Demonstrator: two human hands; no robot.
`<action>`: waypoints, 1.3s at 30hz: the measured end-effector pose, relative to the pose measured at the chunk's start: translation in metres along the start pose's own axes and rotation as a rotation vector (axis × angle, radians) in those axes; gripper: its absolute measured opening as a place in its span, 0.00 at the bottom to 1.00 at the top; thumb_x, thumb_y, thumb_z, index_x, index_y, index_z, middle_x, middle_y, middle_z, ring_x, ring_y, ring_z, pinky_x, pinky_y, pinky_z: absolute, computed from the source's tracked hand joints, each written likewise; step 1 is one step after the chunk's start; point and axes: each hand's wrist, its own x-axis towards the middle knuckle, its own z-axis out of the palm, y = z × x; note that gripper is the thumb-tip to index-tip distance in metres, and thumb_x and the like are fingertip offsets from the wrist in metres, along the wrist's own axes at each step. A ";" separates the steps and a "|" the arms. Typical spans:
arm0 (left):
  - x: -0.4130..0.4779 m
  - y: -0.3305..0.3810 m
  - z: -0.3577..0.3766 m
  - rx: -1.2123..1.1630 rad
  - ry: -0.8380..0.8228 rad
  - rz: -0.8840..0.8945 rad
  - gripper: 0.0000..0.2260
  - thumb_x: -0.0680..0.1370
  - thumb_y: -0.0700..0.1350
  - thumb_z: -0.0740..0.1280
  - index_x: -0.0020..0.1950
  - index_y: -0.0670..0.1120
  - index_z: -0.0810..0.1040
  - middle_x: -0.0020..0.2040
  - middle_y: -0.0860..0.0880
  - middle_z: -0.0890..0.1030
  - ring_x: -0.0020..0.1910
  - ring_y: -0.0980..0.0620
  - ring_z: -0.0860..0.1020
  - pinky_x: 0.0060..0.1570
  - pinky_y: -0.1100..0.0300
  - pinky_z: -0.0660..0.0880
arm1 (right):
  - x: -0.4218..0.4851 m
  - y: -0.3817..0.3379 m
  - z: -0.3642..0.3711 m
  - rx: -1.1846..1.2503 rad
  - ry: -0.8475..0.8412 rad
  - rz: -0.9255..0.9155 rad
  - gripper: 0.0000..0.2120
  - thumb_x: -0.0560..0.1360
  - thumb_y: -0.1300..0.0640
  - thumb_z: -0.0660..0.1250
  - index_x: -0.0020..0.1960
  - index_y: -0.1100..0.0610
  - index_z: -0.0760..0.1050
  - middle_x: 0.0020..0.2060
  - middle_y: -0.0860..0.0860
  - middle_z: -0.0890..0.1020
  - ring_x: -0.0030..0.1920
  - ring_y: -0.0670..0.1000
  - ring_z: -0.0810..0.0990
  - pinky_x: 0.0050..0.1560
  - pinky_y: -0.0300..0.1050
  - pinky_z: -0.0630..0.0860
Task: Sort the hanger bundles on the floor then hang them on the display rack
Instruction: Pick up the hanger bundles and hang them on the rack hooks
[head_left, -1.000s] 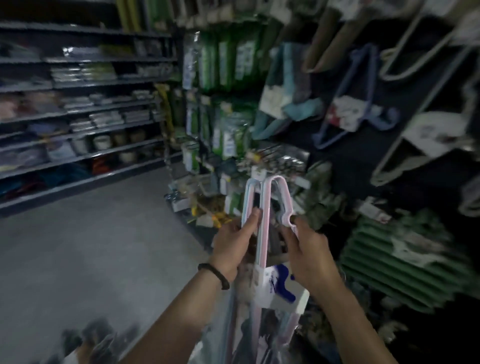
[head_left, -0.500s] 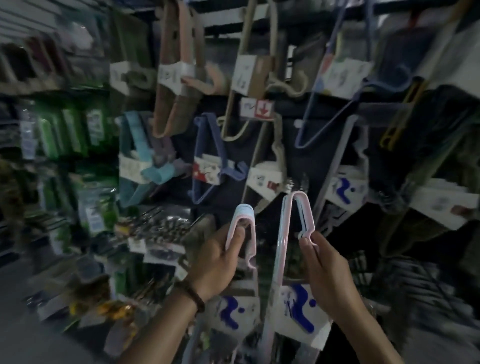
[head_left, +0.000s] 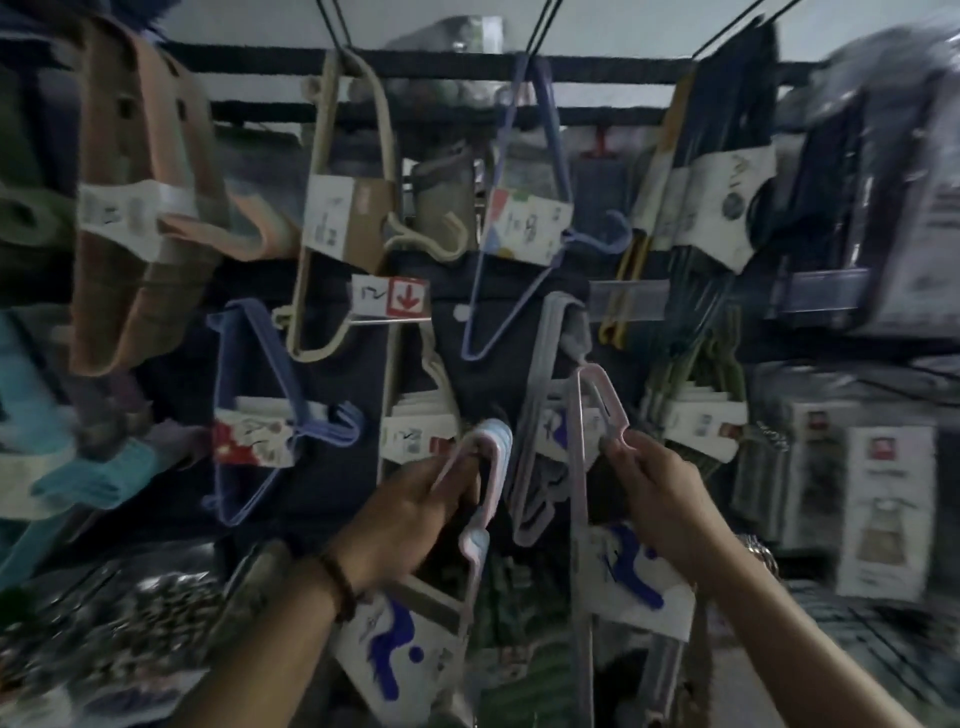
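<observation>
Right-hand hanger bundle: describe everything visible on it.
The right-hand bundle is a thin stack of pale pink hangers, plastic by the look. It is held roughly upright, one corner bend topmost, in front of the rack. A white card label with a blue mark wraps its lower part. The right hand pinches it just below the top bend; nothing else clearly touches it. Its lower end runs out of frame.
</observation>
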 end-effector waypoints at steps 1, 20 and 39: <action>0.007 0.004 0.001 -0.097 -0.037 -0.021 0.21 0.82 0.65 0.57 0.33 0.57 0.74 0.28 0.52 0.65 0.27 0.52 0.62 0.31 0.55 0.58 | 0.005 0.000 -0.002 -0.015 0.002 0.016 0.16 0.85 0.42 0.58 0.46 0.50 0.75 0.30 0.52 0.81 0.26 0.55 0.80 0.22 0.46 0.72; 0.079 0.049 0.032 -0.247 -0.156 0.000 0.32 0.80 0.72 0.54 0.35 0.45 0.71 0.32 0.41 0.66 0.26 0.49 0.63 0.29 0.57 0.59 | 0.055 -0.001 -0.021 -0.135 0.299 -0.357 0.15 0.83 0.37 0.50 0.50 0.46 0.68 0.36 0.44 0.78 0.32 0.45 0.75 0.28 0.43 0.68; 0.094 0.033 0.046 -0.394 0.016 -0.028 0.24 0.82 0.66 0.61 0.39 0.47 0.77 0.33 0.42 0.65 0.28 0.49 0.62 0.31 0.54 0.60 | 0.100 0.037 0.013 -0.070 0.319 -0.285 0.08 0.87 0.45 0.57 0.52 0.48 0.67 0.33 0.47 0.80 0.29 0.49 0.77 0.26 0.49 0.71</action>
